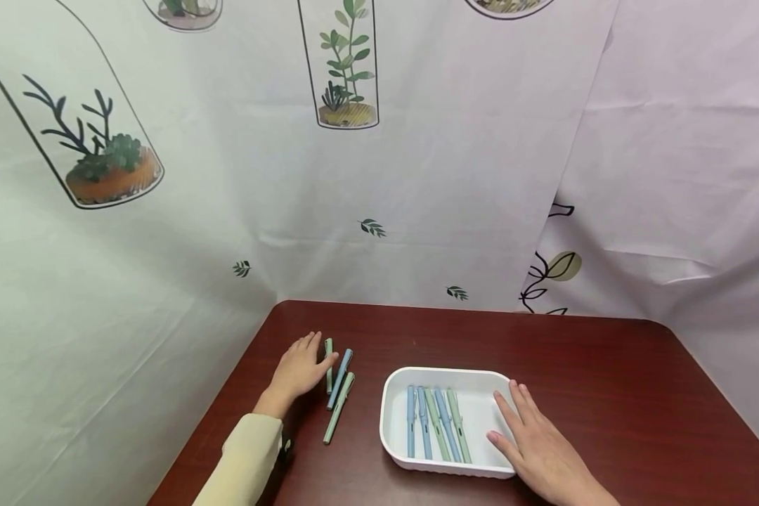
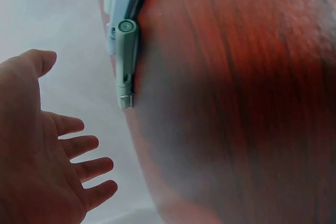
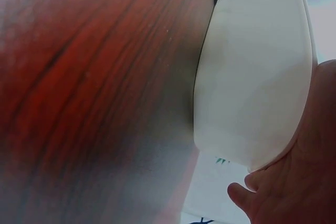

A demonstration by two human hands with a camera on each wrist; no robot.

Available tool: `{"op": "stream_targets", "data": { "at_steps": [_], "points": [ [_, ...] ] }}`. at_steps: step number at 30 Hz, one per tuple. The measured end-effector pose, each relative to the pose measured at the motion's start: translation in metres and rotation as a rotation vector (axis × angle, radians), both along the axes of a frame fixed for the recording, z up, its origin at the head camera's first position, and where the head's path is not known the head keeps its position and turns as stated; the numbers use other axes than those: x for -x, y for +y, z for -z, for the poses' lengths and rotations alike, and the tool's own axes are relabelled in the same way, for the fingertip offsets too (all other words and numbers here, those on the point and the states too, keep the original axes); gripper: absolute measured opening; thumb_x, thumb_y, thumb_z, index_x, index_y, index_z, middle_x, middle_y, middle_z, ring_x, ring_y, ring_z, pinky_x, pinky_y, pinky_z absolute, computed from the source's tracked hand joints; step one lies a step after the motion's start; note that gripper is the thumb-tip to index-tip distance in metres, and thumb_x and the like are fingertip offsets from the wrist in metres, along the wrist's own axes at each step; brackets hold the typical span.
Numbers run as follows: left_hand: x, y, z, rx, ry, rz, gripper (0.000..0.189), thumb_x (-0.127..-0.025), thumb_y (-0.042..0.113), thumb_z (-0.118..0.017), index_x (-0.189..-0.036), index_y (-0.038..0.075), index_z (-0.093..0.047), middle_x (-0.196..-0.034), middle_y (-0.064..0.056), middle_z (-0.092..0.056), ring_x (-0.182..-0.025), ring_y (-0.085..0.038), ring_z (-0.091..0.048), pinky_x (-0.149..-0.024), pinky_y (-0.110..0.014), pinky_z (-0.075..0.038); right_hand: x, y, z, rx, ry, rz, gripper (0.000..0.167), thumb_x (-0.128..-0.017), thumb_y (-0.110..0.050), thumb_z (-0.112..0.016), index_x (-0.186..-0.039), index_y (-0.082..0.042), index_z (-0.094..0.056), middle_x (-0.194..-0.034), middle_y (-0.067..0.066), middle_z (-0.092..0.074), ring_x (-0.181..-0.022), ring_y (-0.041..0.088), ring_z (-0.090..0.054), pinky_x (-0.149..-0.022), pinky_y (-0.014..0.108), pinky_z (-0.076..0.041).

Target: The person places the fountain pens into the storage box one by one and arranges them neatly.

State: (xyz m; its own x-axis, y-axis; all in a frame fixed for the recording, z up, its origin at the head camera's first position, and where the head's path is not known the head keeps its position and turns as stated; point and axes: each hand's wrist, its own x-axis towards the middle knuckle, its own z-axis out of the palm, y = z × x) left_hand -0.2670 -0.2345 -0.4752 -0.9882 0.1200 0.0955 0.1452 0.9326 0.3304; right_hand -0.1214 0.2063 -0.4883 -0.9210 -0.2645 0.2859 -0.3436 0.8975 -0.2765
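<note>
My left hand [image 1: 297,369] hovers just left of three capped pens on the table, its fingers extended and its thumb near them. These are a short-looking green pen [image 1: 329,376], a blue pen [image 1: 339,381] and a nearer green pen [image 1: 338,409]. The left wrist view shows that hand's spread fingers apart from the nearest green pen [image 2: 125,56]. My right hand [image 1: 547,450] rests with fairly straight fingers at the right rim of a white tray [image 1: 388,414]. In the right wrist view it touches the tray's side [image 3: 252,77]. Several blue and green pens [image 1: 437,422] lie side by side inside.
The dark red wooden table [image 1: 582,365] has rounded back corners. A white cloth [image 1: 417,197] printed with plants hangs close behind it and along the left side.
</note>
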Motion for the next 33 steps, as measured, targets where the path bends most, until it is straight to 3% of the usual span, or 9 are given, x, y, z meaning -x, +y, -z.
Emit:
{"op": "stream_targets", "data": {
  "at_steps": [11,22,30,33],
  "points": [
    [0.015,0.007,0.011,-0.013,-0.036,-0.095,0.073,-0.1,0.046,-0.057,-0.149,-0.006,-0.042,-0.148,-0.03,-0.044,-0.137,-0.047,-0.038,-0.107,-0.064,-0.036,0.0,0.0,-0.001,-0.002,-0.024,0.006,0.069,-0.099,-0.053,-0.058,-0.152,-0.01,-0.048,-0.163,0.022,-0.029,-0.149,0.04,-0.03,-0.108,0.058,-0.039],
    [0.022,0.01,0.019,-0.007,-0.093,-0.155,0.071,-0.1,0.042,-0.06,-0.144,-0.011,-0.044,-0.14,-0.033,-0.047,-0.13,-0.047,-0.045,-0.1,-0.061,-0.044,0.0,-0.001,0.0,0.005,-0.037,0.007,0.069,-0.098,-0.053,-0.06,-0.151,-0.009,-0.049,-0.163,0.021,-0.03,-0.147,0.044,-0.031,-0.109,0.058,-0.04],
    [0.025,0.015,0.015,-0.032,-0.115,-0.172,0.058,-0.098,0.033,-0.067,-0.132,-0.012,-0.054,-0.127,-0.032,-0.056,-0.109,-0.046,-0.06,-0.089,-0.057,-0.052,0.001,-0.001,0.001,-0.009,-0.038,0.01,0.071,-0.097,-0.053,-0.061,-0.152,-0.01,-0.048,-0.163,0.022,-0.03,-0.147,0.042,-0.032,-0.108,0.058,-0.04],
    [0.026,0.017,0.013,-0.044,-0.111,-0.176,0.051,-0.096,0.03,-0.069,-0.125,-0.011,-0.059,-0.114,-0.028,-0.064,-0.096,-0.042,-0.065,-0.081,-0.053,-0.055,0.001,-0.001,-0.001,-0.006,-0.04,0.013,0.07,-0.098,-0.053,-0.06,-0.152,-0.01,-0.048,-0.163,0.021,-0.029,-0.148,0.042,-0.031,-0.109,0.058,-0.04]
  ]
}}
